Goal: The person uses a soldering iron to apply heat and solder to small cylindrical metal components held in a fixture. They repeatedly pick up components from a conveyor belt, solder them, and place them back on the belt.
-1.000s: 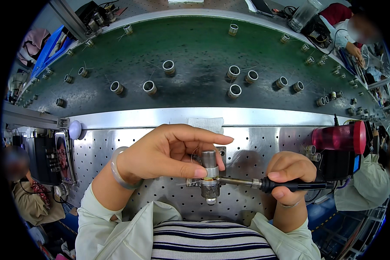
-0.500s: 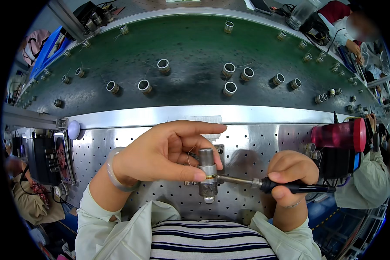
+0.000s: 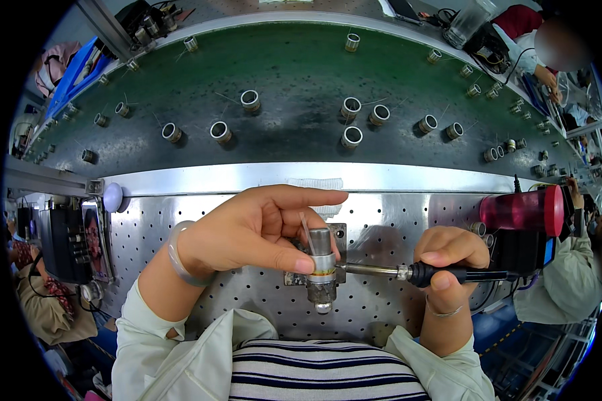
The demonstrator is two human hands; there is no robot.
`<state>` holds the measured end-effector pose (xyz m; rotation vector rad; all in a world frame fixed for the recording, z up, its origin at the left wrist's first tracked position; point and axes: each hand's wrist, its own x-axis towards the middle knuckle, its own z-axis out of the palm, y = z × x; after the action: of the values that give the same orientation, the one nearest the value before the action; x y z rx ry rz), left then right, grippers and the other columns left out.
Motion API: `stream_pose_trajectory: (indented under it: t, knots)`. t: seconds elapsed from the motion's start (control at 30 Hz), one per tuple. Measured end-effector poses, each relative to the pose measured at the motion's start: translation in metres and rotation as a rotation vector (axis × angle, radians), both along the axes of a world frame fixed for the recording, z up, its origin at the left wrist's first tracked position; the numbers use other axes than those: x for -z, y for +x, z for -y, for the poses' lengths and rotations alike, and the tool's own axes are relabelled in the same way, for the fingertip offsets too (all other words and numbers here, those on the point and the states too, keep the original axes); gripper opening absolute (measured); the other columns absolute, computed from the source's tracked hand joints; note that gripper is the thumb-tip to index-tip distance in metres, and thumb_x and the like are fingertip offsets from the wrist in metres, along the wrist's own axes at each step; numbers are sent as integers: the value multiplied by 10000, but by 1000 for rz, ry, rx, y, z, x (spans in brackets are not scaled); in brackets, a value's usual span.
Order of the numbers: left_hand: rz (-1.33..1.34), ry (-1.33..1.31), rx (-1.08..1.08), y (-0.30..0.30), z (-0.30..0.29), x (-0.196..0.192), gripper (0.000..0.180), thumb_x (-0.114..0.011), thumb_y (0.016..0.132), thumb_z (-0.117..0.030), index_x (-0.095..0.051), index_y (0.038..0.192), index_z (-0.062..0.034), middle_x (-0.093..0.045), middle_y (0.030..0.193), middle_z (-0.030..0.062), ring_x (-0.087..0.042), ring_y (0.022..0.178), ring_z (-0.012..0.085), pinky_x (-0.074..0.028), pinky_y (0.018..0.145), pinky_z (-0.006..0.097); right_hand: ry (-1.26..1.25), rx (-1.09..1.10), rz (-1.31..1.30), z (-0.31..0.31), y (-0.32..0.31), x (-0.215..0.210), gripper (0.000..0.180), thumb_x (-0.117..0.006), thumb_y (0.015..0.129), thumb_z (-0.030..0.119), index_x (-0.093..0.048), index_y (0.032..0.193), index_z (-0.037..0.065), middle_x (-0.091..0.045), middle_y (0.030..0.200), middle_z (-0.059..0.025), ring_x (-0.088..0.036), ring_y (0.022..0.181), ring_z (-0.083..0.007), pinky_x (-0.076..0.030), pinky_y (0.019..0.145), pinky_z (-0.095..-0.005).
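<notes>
The grip of the left hand (image 3: 247, 230) is closed lightly on a small metal cylinder (image 3: 322, 267), which is pinched between the thumb below and the curled fingers behind, while the index finger is stretched out straight above it; a thin wire (image 3: 306, 232) is seen rising from the cylinder's top between those fingers. The cylinder is held upright over a small metal fixture plate (image 3: 339, 234) on the perforated steel surface (image 3: 394, 220), just in front of the person's body. The grip of the right hand (image 3: 448, 264) is clenched around the dark handle of a soldering iron (image 3: 421, 273), whose metal shaft is laid level toward the left, its tip being brought against the side of the cylinder at a brass-coloured band. A pale bangle (image 3: 179, 257) is worn on the left wrist and a thin bracelet (image 3: 443, 311) on the right. A red cylindrical device (image 3: 522, 210) on a dark stand is seen to the right of the iron, and a black unit with knobs (image 3: 63, 244) is mounted at the left edge of the surface. A folded white cloth (image 3: 314, 184) is laid on the bright rail behind the hands. Beyond the rail a green belt (image 3: 294, 73) is spread, on which many short metal rings (image 3: 352, 137) are scattered, well apart from the hands. Another person's sleeve (image 3: 562, 281) is visible at the far right
</notes>
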<state>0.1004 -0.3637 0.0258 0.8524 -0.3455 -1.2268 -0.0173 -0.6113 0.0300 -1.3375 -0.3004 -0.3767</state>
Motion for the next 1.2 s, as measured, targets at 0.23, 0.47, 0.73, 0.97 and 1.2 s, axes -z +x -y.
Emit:
stream_pose_trajectory:
  t: [0.23, 0.47, 0.73, 0.97, 1.2]
  knots:
    - [31, 63, -89, -8, 3, 0, 800, -755, 683, 57, -364, 1381, 34, -632, 970, 144, -630, 870, 143, -537, 722, 206, -16, -45, -49, -3, -1, -3, 198, -750, 677, 18, -641, 822, -62, -618, 652, -125, -559, 536, -187, -440, 526, -275]
    - [24, 55, -71, -7, 4, -1, 799, -737, 694, 69, -348, 1390, 34, -635, 988, 168, -640, 853, 145, -533, 706, 191, -39, -13, -33, 0, -1, -2, 199, -743, 670, 0, -641, 827, -66, -617, 650, -124, -557, 526, -184, -438, 522, -269]
    - [-1, 53, -62, -7, 5, -2, 793, -724, 705, 74, -335, 1396, 34, -632, 1003, 198, -647, 844, 150, -533, 701, 188, -20, -52, -38, 3, -1, 0, 203, -743, 661, -6, -639, 823, -70, -612, 642, -124, -555, 520, -186, -435, 510, -269]
    - [-7, 55, -60, -6, 5, -1, 795, -723, 709, 72, -330, 1400, 31, -631, 1004, 204, -648, 838, 149, -532, 704, 188, -62, -60, -23, 3, 1, -1, 219, -748, 644, 2, -647, 828, -63, -609, 628, -120, -558, 513, -193, -436, 505, -271]
    - [-17, 40, -46, -6, 6, -2, 802, -709, 715, 84, -311, 1409, 29, -629, 1008, 210, -646, 829, 142, -528, 700, 185, -135, -78, 42, 6, 3, -3, 219, -741, 629, -6, -655, 825, -53, -606, 625, -120, -565, 509, -203, -432, 480, -273]
